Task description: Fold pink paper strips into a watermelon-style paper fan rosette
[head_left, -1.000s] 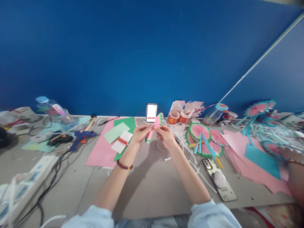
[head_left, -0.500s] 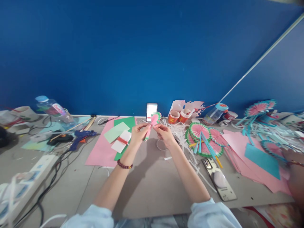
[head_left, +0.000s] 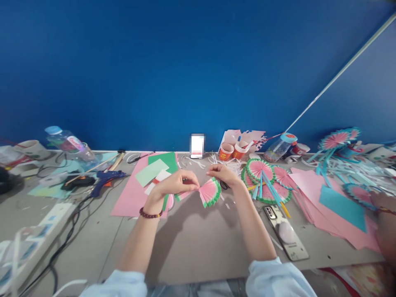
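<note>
A pleated paper fan (head_left: 210, 193), pink with a green zigzag edge, is pinched at its gathered middle by my left hand (head_left: 179, 182). Its right half spreads open, while the left half is partly hidden under my fingers. Above and to the right of the fan is my right hand (head_left: 225, 175), apart from the paper. Its fingertips are pressed together, and whether something small is between them I cannot make out. Scissors with dark handles (head_left: 223, 185) lie partly hidden by my right hand. Behind the hands, a phone with a lit screen (head_left: 197, 146) leans upright near the wall.
To the left lie pink sheets (head_left: 123, 202), a blue glue gun (head_left: 107, 177) and a power strip (head_left: 40, 235). On the right are finished paper fans (head_left: 260, 170), a phone (head_left: 289, 239), paper cups (head_left: 226, 151) and more pink paper (head_left: 312, 210). Another person's hand (head_left: 383, 202) is at far right.
The folded fan has come down toward me and its right half has spread open. My right hand has let go of it and moved to the right; my left still pinches it.
</note>
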Tool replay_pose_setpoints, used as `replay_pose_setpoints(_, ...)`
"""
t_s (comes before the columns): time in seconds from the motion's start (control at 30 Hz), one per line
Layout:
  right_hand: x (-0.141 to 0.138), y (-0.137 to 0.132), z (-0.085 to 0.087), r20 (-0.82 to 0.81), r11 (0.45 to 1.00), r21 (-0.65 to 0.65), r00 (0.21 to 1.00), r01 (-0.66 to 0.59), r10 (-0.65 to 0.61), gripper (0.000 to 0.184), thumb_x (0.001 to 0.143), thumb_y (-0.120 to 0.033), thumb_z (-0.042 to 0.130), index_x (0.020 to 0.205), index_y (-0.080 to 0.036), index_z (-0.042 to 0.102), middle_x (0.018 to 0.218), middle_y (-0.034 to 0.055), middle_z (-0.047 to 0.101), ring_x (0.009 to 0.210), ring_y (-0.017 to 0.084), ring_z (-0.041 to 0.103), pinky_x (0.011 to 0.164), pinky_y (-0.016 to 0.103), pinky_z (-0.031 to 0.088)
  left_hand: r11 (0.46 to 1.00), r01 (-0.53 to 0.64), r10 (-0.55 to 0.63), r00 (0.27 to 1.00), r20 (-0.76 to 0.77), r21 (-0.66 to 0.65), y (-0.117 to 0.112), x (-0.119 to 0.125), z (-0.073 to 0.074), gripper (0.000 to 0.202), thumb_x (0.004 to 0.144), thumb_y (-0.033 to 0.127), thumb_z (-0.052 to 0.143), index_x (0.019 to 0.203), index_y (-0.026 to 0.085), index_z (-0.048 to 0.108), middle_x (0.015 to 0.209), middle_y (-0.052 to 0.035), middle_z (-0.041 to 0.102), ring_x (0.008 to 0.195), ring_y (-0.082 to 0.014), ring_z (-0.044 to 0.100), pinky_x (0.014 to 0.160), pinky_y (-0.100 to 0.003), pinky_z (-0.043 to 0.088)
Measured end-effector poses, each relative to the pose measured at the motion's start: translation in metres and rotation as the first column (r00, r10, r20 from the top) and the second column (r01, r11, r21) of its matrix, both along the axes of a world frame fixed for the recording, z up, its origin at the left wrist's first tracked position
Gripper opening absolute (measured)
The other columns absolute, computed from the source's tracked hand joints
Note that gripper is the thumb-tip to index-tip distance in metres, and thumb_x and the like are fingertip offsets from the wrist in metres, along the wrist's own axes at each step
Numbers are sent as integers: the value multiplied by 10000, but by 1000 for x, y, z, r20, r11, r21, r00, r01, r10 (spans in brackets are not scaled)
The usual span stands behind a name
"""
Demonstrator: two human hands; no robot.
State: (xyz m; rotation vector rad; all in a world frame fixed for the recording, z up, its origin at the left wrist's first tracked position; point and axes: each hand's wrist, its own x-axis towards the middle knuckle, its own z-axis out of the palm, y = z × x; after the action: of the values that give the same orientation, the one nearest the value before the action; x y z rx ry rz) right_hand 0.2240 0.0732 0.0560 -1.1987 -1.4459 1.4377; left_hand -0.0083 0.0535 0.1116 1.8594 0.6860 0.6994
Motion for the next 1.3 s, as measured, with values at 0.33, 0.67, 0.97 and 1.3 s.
replay_pose_setpoints(0.33, 0, -15, 27, 379, 977, 207, 916, 55, -132, 298, 686, -448, 658, 658, -152, 664, 500, -59, 389, 497, 71, 302, 482, 212, 226, 976, -117, 172, 929, -327, 181, 8, 15, -27, 203, 709, 359, 639, 619, 196, 721, 523, -22, 658, 487, -142, 575, 532, -224, 420)
replay_pose_setpoints(0.67, -21, -32, 38, 418, 959, 261, 883, 108, -213, 278, 737, -435, 601, 749, -171, 689, 458, -64, 390, 432, 74, 326, 466, 204, 273, 834, -399, 534, 754, -382, 380, 15, 20, -29, 154, 733, 254, 593, 648, 219, 716, 704, -22, 719, 698, -179, 638, 699, -267, 445)
replay_pose_setpoints(0.97, -37, -42, 41, 438, 933, 358, 875, 40, -206, 263, 768, -410, 586, 754, -179, 710, 461, -64, 342, 465, 82, 293, 489, 212, 262, 759, -533, 619, 769, -159, 373, 26, 18, -45, 145, 753, 282, 599, 755, 240, 738, 818, -24, 743, 805, -201, 632, 723, -281, 460)
replay_pose_setpoints(1.3, -42, -48, 45, 467, 893, 451, 848, 15, -250, 200, 793, -327, 575, 781, -199, 729, 544, -20, 554, 508, 104, 439, 544, 219, 325, 794, -606, 607, 795, 3, -41, 22, 12, -30, 196, 665, 336, 671, 711, 147, 695, 577, -17, 639, 507, -116, 528, 477, -217, 407)
